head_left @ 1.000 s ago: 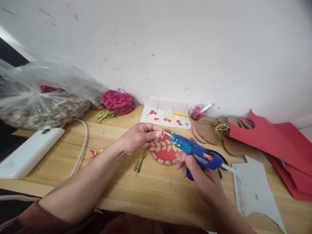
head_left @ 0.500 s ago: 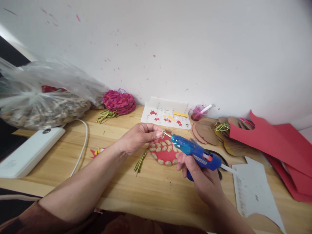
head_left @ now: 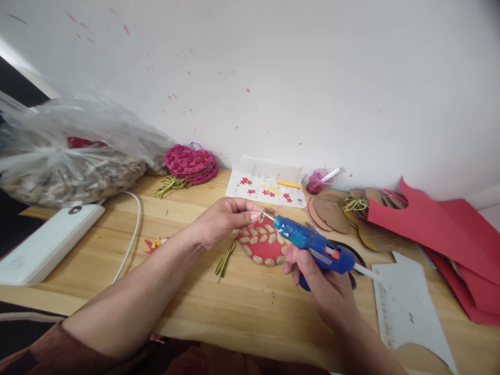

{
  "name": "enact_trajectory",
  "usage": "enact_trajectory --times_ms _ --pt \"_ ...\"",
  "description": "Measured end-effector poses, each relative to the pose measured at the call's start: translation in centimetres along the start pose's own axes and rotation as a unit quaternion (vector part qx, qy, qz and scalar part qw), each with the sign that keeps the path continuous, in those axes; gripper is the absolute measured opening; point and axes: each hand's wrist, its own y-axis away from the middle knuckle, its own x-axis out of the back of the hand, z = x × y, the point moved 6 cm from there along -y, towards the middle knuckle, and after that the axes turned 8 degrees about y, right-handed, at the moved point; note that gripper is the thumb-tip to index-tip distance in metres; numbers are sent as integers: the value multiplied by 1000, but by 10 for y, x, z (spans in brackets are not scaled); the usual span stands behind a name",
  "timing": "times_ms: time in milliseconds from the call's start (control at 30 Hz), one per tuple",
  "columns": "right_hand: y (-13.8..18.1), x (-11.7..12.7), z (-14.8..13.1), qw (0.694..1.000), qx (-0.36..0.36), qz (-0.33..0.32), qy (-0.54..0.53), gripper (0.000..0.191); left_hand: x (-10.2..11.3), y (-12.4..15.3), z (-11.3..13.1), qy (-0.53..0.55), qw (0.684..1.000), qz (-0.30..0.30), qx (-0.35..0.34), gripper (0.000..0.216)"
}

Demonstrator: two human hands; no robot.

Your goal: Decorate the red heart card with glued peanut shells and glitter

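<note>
Two hands: left hand (head_left: 221, 221) at disc's (head_left: 262, 250) far-left rim, right hand (head_left: 327, 291) at its near-right side.
Left grip: fingertips pinched on shell (head_left: 260, 212), over disc's far rim.
Right grip: wrapped round gun (head_left: 312, 245).
Axis: gun slanting across disc, nozzle (head_left: 267, 214) at shell.

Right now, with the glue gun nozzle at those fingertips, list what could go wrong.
1. Burn: the glue gun has its nozzle against the small piece pinched by the left hand; hot glue could reach skin.
2. Drips: the nozzle hangs over the red disc, so stray glue may land there or on the table.
3. Slip: a jerk of the right hand might jab the fingers.
</note>
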Motion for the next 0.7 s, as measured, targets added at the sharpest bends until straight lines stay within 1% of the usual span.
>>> enact_trajectory --times_ms 367,700 --pt "-1 1 -1 1000 6 -6 9 36 -2 0 1 -8 1000 -7 -4 36" --pt "-3 1 -2 1000 14 7 9 39 -1 0 1 0 1000 -5 2 35"
